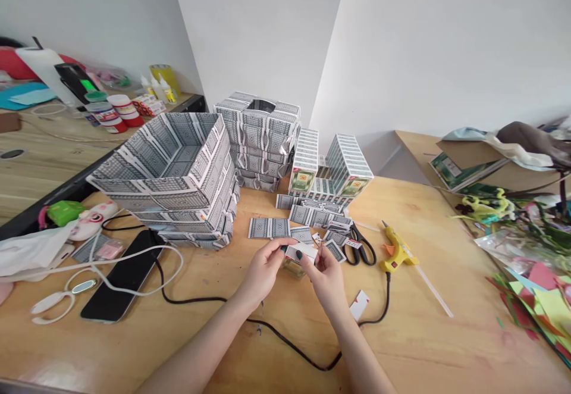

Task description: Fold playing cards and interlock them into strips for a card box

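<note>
In the middle of the head view, my left hand (pixel 264 267) and my right hand (pixel 329 276) pinch a small white card piece (pixel 304 252) from both sides. Just beneath it shows part of a small yellowish-green box (pixel 293 268), mostly covered by my fingers; whether they grip it too is unclear. Patterned grey playing cards (pixel 269 228) lie flat beyond my hands. Black-handled scissors (pixel 366 250) rest to the right of them, partly under cards. Near my right wrist lies a white card strip with red marks (pixel 359 305).
Behind stand an open card-built container (pixel 196 183), another card-built box (pixel 263 138) and stacked green card boxes (pixel 352 171). A yellow glue gun (pixel 397 251) lies right, its black cord passing under my arms. A phone (pixel 120 278) lies left, coloured scraps (pixel 542 299) far right.
</note>
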`<move>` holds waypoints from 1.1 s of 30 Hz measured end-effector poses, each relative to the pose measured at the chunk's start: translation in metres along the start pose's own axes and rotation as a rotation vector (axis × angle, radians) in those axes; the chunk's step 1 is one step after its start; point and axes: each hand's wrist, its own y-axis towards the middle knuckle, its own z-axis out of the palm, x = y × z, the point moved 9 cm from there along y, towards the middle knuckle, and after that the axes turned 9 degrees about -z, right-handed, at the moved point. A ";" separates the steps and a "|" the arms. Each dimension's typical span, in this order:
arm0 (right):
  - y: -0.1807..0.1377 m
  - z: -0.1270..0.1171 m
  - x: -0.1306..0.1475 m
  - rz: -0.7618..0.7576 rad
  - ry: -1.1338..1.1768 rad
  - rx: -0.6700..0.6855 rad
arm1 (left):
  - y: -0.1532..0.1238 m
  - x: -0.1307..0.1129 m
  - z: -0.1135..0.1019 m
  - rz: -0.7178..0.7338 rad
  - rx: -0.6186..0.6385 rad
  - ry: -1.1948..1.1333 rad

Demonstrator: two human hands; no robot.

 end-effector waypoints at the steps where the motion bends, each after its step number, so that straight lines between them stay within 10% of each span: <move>1: 0.000 0.000 -0.001 0.010 0.011 -0.001 | 0.001 0.002 0.002 -0.011 0.014 -0.024; 33: -0.001 -0.002 -0.020 0.177 0.227 0.015 | 0.007 0.023 0.022 -0.139 0.354 -0.229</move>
